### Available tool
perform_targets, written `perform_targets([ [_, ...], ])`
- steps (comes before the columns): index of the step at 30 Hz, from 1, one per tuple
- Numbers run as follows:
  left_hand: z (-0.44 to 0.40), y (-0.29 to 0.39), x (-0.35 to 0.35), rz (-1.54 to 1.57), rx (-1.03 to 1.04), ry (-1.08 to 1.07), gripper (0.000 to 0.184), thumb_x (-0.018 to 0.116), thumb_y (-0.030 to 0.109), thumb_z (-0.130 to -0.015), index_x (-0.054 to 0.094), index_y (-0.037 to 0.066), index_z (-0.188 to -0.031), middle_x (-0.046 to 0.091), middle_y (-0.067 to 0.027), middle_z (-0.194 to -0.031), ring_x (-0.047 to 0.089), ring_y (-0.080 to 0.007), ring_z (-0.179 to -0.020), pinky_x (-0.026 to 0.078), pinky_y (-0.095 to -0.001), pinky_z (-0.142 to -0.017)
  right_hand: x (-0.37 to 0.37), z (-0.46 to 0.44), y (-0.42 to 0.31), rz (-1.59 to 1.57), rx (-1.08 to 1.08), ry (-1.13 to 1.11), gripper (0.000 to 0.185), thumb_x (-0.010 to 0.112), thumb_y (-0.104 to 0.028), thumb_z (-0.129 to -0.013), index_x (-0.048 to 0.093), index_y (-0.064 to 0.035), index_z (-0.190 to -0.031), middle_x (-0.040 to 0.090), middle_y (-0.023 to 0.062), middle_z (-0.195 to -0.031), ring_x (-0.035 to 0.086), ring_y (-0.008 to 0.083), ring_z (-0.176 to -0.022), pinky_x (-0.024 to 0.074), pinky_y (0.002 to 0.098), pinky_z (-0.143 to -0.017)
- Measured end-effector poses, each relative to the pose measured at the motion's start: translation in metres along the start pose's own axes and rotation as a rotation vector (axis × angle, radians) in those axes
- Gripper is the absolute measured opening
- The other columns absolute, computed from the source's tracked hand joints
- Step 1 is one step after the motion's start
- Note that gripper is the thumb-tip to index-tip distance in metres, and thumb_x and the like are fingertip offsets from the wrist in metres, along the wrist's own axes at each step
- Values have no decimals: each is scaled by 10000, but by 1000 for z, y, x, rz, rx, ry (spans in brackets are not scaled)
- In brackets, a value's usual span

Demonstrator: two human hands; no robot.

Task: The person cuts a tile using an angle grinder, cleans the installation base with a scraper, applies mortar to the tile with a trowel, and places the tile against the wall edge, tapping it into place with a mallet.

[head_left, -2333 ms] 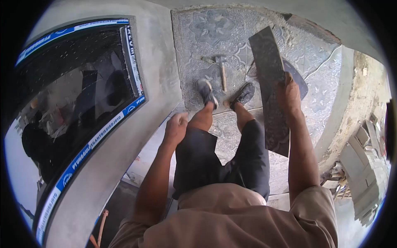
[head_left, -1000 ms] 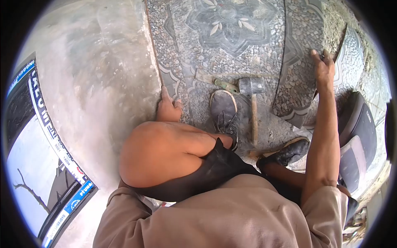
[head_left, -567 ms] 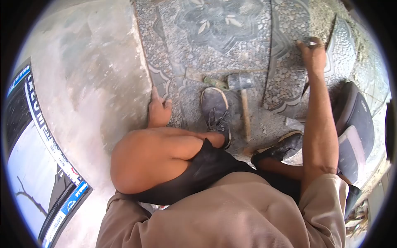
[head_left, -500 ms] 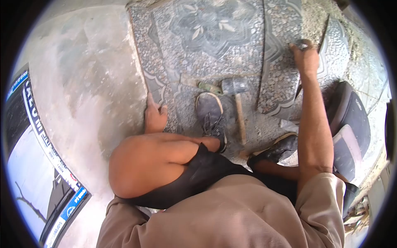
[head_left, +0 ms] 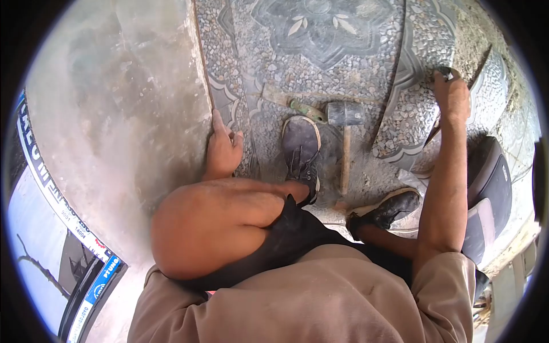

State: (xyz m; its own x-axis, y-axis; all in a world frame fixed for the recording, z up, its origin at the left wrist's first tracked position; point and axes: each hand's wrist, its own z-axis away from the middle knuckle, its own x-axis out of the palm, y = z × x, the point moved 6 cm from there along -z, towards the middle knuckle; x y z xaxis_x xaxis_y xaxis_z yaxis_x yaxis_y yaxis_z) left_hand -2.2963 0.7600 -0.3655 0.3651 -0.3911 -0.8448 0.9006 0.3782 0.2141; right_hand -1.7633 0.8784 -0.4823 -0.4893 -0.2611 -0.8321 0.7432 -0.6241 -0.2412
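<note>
Left hand (head_left: pixel 224 150): low beside the wall (head_left: pixel 126 103), index finger extended to the far side along the wall's base, thumb apart, nothing grasped. Right arm: reached out to the far right; right hand (head_left: pixel 453 102) bent down, fingers curled. Something dark shows at the fingertips; whether it is pinched, I cannot tell. The patterned tile strip (head_left: pixel 404 127) lies on the floor just left of the right hand, well apart from the left. Noted change: 2.3 seconds ago the person stood, strip gripped in the right hand; now the person crouches.
</note>
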Motion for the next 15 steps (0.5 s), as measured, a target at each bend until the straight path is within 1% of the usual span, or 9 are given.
perform_targets([
  [3,1,4,-1,-4,-3,8,841,651,100,-916,144,-163,-1532,675,-226,-886,667,-436,-816,517,-506,-753,-12,1,-22,238,-21,246,670,642,-489,-932,557,-97,-1470,605,206,-1395,530,405,-1324,498,540,-1023],
  [5,2,0,0,-23,-18,9,838,646,102,-917,144,-162,-1533,677,-234,-894,669,-443,-833,520,-511,-767,0,-1,-59,86,-293,225,623,660,-453,-947,575,-95,-1450,623,213,-1367,570,395,-1287,506,501,-1047],
  [6,1,3,1,-29,-22,13,837,644,103,-917,144,-161,-1534,678,-238,-897,671,-446,-842,521,-514,-774,2,18,-99,-53,-444,144,533,678,-389,-961,615,-88,-1397,639,211,-1342,613,372,-1246,523,461,-1054],
  [7,1,4,2,-35,-26,17,836,641,104,-917,143,-160,-1535,679,-242,-901,672,-450,-851,522,-516,-781,26,25,-126,-53,-644,84,451,687,-357,-965,657,-114,-1344,651,200,-1329,645,348,-1210,533,439,-1052],
  [8,1,10,0,-18,-51,16,835,639,106,-919,143,-152,-1539,684,-258,-927,673,-461,-880,524,-522,-799,37,58,-160,5,-683,-35,395,687,-317,-971,670,-154,-1330,652,175,-1339,636,331,-1228,529,440,-1065],
  [10,4,8,-1,9,-100,26,834,636,108,-920,144,-144,-1544,688,-275,-952,674,-473,-910,526,-529,-817,68,117,-199,176,-932,-210,389,664,-316,-985,653,-169,-1345,629,151,-1370,587,300,-1299,524,425,-1081],
  [11,4,8,-2,6,-76,48,824,631,116,-925,152,-127,-1551,689,-293,-984,672,-484,-932,523,-538,-834,82,141,-211,255,-969,-440,403,650,-315,-995,630,-151,-1362,610,144,-1385,546,303,-1347,467,456,-1137],
  [14,3,-5,-3,9,-52,69,800,616,133,-937,173,-92,-1564,686,-325,-1049,667,-500,-980,518,-553,-872,115,180,-206,482,-1133,-567,421,641,-295,-997,606,-127,-1381,599,144,-1388,517,313,-1375,392,490,-1186],
  [15,3,-7,-1,1,-40,57,786,607,142,-944,184,-73,-1571,683,-337,-1083,663,-506,-1007,515,-558,-892,122,185,-203,497,-1144,-568,421,641,-295,-997,606,-127,-1381,599,144,-1388,517,313,-1375,392,490,-1186],
])
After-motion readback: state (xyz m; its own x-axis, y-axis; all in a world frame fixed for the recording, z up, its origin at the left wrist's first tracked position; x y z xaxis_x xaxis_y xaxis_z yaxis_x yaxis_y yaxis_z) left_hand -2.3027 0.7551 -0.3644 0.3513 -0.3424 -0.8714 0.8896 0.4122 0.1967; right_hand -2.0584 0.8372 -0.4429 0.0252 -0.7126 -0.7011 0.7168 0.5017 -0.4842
